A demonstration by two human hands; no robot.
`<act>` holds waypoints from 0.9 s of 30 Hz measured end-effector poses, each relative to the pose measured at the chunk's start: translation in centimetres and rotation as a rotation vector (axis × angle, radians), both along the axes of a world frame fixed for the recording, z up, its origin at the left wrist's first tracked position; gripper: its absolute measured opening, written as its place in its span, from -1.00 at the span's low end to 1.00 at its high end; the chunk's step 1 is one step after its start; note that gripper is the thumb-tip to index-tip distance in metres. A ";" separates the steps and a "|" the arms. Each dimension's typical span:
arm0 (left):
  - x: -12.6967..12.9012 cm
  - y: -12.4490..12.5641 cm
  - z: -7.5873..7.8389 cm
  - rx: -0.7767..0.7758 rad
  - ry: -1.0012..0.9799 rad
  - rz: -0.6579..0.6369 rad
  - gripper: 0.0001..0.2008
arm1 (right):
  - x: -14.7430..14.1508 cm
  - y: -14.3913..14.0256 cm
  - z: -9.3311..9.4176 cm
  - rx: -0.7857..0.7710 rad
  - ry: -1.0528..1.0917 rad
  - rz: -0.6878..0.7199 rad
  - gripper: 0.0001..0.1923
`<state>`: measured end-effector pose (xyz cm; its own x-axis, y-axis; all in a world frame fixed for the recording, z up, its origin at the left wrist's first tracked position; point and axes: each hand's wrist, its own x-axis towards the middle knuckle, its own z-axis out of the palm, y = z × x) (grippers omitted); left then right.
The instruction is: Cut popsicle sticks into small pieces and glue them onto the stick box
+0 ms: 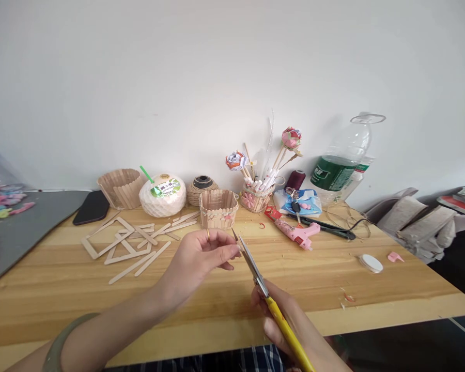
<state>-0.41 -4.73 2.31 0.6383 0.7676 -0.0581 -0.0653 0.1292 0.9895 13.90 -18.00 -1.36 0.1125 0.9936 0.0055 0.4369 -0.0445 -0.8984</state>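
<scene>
My right hand (282, 315) is wrapped round yellow-handled scissors (258, 276), whose blades point up and away, slightly parted. Just left of the blade tips is my left hand (207, 250), its thumb and fingers pinched together. A small pale bit seems to show at the fingertips, too small to name. Behind the left hand stands a small basket of craft sticks (217, 209) with a cord round its rim and a pink decoration on its front. Loose and joined craft sticks (134, 243) lie left of my left hand.
Along the wall stand a larger stick basket (120, 188), a white coconut (163, 196), a twine spool (202, 190), a pot of paper flowers (256, 199) and a bottle (339, 165). A pink glue gun (294, 231) and a white round lid (371, 263) lie at right; a phone (91, 207) at left.
</scene>
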 end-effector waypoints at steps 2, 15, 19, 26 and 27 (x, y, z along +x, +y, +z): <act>0.0 -0.1 0.0 0.020 0.003 0.003 -0.78 | -0.3 0.0 0.5 -0.001 0.024 -0.039 -0.38; 0.0 -0.2 0.0 0.017 -0.046 0.002 -0.85 | -0.6 0.7 1.5 -0.040 0.042 0.019 -0.38; -0.1 -0.1 0.0 0.007 -0.051 -0.006 -0.87 | -0.8 0.6 2.1 -0.016 0.066 -0.003 -0.39; -0.1 0.1 0.1 0.039 -0.028 -0.004 -0.89 | -0.5 0.7 1.4 0.006 -0.050 -0.015 -0.39; -0.1 0.0 0.2 0.038 -0.026 -0.001 -0.89 | -0.3 0.8 1.1 0.018 -0.072 -0.014 -0.37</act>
